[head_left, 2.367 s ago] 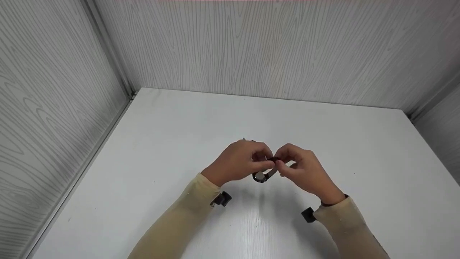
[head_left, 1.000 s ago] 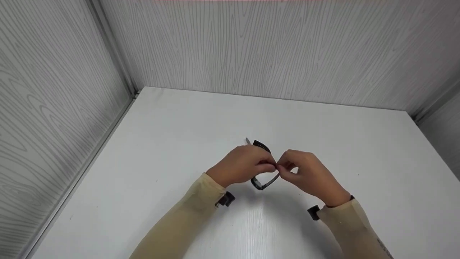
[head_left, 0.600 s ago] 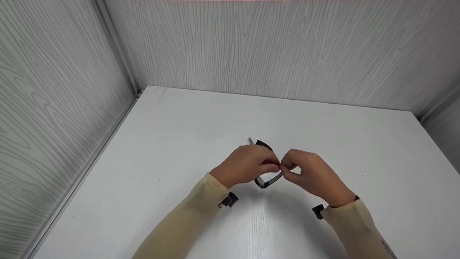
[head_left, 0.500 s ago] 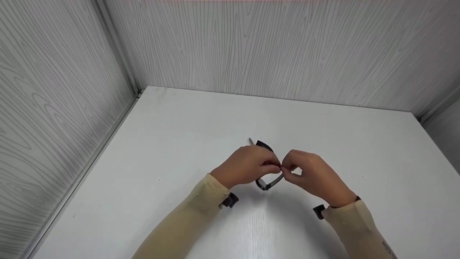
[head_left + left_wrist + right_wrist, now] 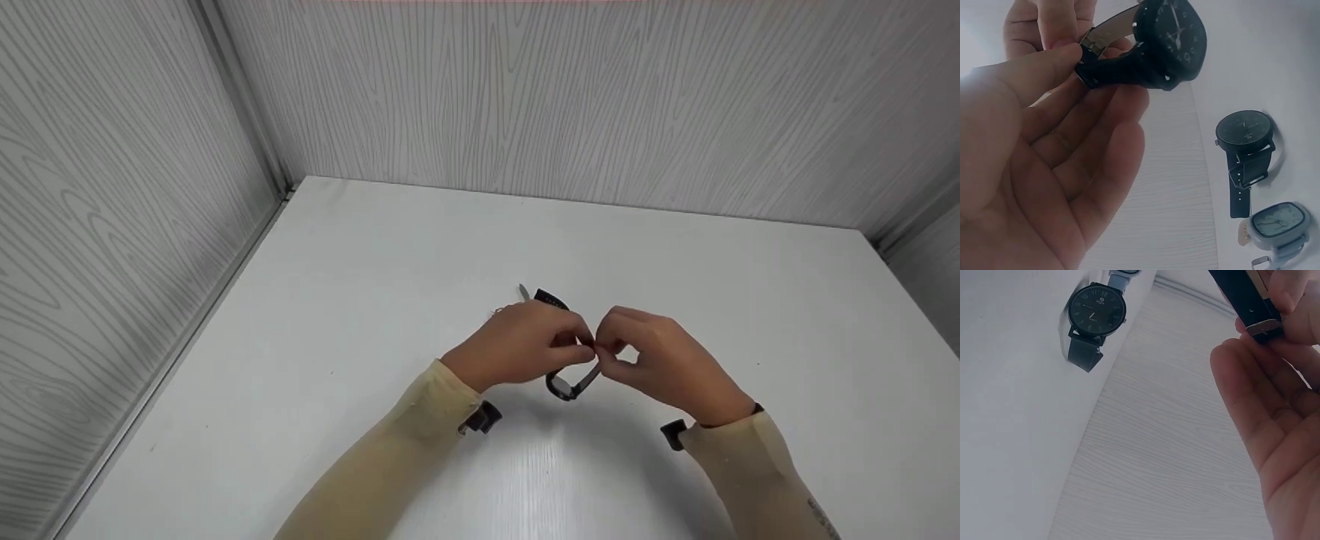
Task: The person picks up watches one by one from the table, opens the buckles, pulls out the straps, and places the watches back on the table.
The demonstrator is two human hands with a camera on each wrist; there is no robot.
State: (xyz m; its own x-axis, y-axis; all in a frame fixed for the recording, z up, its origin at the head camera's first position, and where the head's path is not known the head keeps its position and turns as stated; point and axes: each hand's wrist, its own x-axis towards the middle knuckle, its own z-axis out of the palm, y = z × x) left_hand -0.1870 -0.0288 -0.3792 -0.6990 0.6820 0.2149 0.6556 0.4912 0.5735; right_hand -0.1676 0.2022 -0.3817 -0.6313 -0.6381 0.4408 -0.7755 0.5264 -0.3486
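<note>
Both hands hold a black wristwatch (image 5: 561,388) up over the white table, its strap curled into a loop and its dial hanging toward the near side. My left hand (image 5: 521,345) pinches the black strap (image 5: 1117,72) between thumb and fingers, right beside the metal buckle (image 5: 1094,43). Fingertip to fingertip with it, my right hand (image 5: 660,364) pinches the strap ends; the buckle (image 5: 1264,327) also shows there in the right wrist view. The dark dial (image 5: 1178,36) with pale numerals fills the top of the left wrist view. Fingers partly hide where the strap ends meet.
A second black round watch (image 5: 1244,132) lies on the table, with a pale grey-blue square watch (image 5: 1280,222) beside it. In the head view their straps (image 5: 551,298) stick out beyond my left hand. Wood-grained panels (image 5: 525,97) wall the table's back and sides.
Both hands and the held watch have shifted slightly right. Since the oldest frame, more of the black strap on the table shows behind my left hand. Both pinches continue.
</note>
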